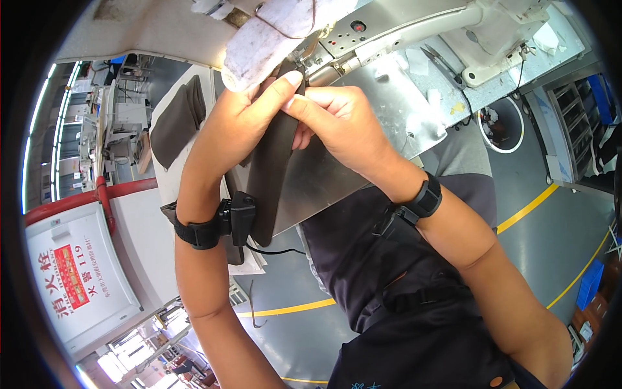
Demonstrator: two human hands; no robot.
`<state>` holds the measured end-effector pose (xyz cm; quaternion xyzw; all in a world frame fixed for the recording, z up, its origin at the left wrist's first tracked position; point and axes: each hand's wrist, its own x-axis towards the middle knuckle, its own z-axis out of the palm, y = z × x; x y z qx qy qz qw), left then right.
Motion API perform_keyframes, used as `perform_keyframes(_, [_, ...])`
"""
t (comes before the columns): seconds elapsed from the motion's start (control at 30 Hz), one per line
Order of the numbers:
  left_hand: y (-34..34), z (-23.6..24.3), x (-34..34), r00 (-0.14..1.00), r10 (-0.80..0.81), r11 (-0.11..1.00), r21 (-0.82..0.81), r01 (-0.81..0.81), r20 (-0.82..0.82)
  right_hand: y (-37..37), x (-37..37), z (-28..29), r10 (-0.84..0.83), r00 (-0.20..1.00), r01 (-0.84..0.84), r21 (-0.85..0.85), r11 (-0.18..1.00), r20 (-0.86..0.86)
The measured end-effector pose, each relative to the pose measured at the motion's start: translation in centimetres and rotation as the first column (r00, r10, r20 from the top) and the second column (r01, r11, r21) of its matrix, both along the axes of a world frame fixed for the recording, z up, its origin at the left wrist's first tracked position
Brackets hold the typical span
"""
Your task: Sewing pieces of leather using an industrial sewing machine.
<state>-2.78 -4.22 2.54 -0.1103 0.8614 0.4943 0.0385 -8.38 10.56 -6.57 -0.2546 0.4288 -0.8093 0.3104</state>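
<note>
A long dark brown strip of material [269,170], fabric or leather, hangs down from both hands at the edge of a sewing machine [421,39]. My left hand [259,107] pinches its upper end between thumb and fingers, close to the machine's needle area. Right beside it, my right hand [340,117] grips the strip's edge, with the two thumb tips nearly touching. A white, padded-looking part [272,48] of the machine covers some of the left fingers. The strip's far tip under the machine is partly hidden.
Folded dark pieces [178,123] lie on a pale surface at the left. Shiny metal plate [337,155] spreads beneath the hands. Scissors or tweezers [444,65] rest on the table at the right, beyond which stands a white bin [501,126]. A white hydrant cabinet [81,279] is at far left.
</note>
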Motion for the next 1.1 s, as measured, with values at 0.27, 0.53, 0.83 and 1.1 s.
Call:
perform_keyframes(0.27, [1.8,-0.2,0.3,0.984,0.178,0.977,0.119,-0.177,0.008,0.4,-0.8,0.0,0.004,1.0,-0.005,-0.003,1.0,-0.019])
perform_keyframes(0.53, [2.9,-1.4,0.8,0.966,0.254,0.966,0.06,-0.251,-0.047,2.2,-2.8,0.6,0.073,0.991,-0.059,0.118,0.991,-0.116])
perform_keyframes(0.83, [2.6,-3.3,1.4,0.944,0.326,0.945,0.057,-0.324,-0.041,3.0,-2.9,2.0,0.082,0.991,-0.063,0.17,0.983,-0.107])
perform_keyframes(1.1, [4.4,-3.3,1.8,0.918,0.279,0.959,0.034,-0.281,-0.283,3.6,-2.1,2.2,0.059,0.981,-0.011,0.249,0.968,-0.186])
